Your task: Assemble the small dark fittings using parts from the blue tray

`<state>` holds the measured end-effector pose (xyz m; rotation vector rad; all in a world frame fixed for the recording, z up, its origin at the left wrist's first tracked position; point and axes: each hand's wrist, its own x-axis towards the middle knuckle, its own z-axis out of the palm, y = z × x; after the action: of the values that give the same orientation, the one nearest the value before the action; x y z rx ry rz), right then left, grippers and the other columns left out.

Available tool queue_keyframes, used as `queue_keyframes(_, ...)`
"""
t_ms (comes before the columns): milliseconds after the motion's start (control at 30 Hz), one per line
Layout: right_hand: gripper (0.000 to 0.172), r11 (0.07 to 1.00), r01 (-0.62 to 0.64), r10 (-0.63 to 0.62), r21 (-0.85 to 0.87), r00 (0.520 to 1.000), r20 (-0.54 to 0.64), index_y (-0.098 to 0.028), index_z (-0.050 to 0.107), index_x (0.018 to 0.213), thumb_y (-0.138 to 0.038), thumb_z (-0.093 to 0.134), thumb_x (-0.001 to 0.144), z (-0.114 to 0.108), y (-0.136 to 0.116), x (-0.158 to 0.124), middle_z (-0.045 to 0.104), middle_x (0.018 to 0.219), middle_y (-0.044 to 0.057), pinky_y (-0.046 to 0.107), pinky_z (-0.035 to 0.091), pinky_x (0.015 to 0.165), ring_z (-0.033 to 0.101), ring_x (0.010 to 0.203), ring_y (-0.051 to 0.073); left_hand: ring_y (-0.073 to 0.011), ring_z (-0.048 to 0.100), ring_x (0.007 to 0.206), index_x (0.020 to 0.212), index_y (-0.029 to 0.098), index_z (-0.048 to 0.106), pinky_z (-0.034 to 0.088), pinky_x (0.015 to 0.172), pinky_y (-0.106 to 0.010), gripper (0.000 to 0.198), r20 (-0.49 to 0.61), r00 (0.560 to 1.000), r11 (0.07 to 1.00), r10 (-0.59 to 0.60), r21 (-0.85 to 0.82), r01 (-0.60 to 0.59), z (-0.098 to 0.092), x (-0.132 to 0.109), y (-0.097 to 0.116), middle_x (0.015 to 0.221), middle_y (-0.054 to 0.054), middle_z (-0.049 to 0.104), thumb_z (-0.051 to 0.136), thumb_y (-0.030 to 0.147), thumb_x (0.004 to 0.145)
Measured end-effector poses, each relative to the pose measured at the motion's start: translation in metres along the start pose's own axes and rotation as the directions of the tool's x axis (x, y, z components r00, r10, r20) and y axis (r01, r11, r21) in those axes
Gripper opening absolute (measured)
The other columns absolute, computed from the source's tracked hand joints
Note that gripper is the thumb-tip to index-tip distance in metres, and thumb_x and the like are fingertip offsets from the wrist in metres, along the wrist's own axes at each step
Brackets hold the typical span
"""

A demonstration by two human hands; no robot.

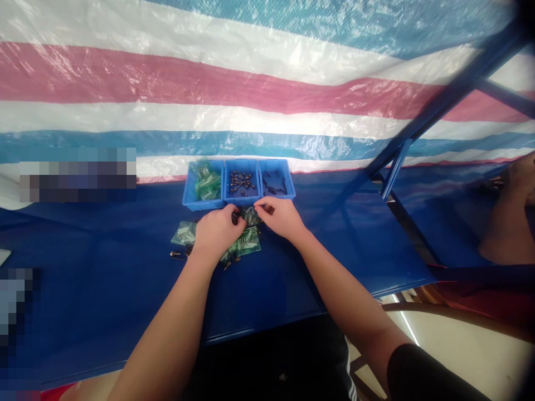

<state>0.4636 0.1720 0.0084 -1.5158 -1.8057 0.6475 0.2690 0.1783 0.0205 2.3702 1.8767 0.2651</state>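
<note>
Over a small pile at the table's middle, my left hand (218, 229) is closed, thumb and fingers curled round something dark that I cannot make out. My right hand (282, 216) is pinched at the pile's right side; what lies between its fingertips is too small to tell. Below and between them are green-tinted plastic bags (249, 240) of pale, slim pieces. Another such bag (184, 233) lies left of my left wrist. Loose dark pieces with brassy ends (232, 260) are scattered at the near edge, partly hidden by my left hand.
Three blue bins stand behind the pile: the left bin (196, 205) holds green bags, the middle bin (241, 199) small brassy pieces, the right bin (291, 189) black slim pieces. A blue metal frame (438, 103) rises at right. Another person's arm (505, 217) shows at far right.
</note>
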Motion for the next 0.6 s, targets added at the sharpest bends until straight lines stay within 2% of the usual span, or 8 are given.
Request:
queue_keyframes(233,0.02,1.0,-0.007,0.007,-0.013,1.0,0.004,-0.026,0.075,0.1,-0.032,0.059,0.09,-0.0008,-0.001,0.0001,0.072,0.076,-0.001,0.027,0.051,0.072,0.066,0.072,0.016,-0.0259,0.067,0.065,0.094,0.023,0.073,0.042,0.054,-0.029,0.027,-0.076,0.997,0.999,-0.013,-0.048,0.009,0.0066,0.0018,-0.0024,0.073,-0.008,0.073,0.061,0.044,0.082)
queue_keyframes(400,0.021,1.0,0.002,-0.002,-0.017,1.0,0.011,-0.026,0.075,0.102,-0.032,0.059,0.091,-0.0006,-0.0026,-0.0004,0.073,0.077,-0.001,0.026,0.051,0.073,0.066,0.073,0.016,-0.0269,0.066,0.066,0.093,0.025,0.075,0.041,0.055,-0.031,0.03,-0.048,0.997,0.997,-0.053,-0.051,0.051,0.0068,0.0016,0.0,0.074,-0.008,0.073,0.053,0.045,0.089)
queue_keyframes(600,0.02,1.0,0.012,-0.012,-0.015,1.0,0.002,-0.026,0.075,0.101,-0.032,0.059,0.09,0.0,-0.0017,-0.0002,0.072,0.076,-0.002,0.026,0.05,0.073,0.065,0.072,0.015,-0.0269,0.067,0.068,0.094,0.027,0.075,0.038,0.054,-0.03,0.024,-0.08,0.996,0.998,-0.041,-0.047,0.038,0.0081,0.0017,0.0004,0.075,-0.007,0.073,0.056,0.04,0.086)
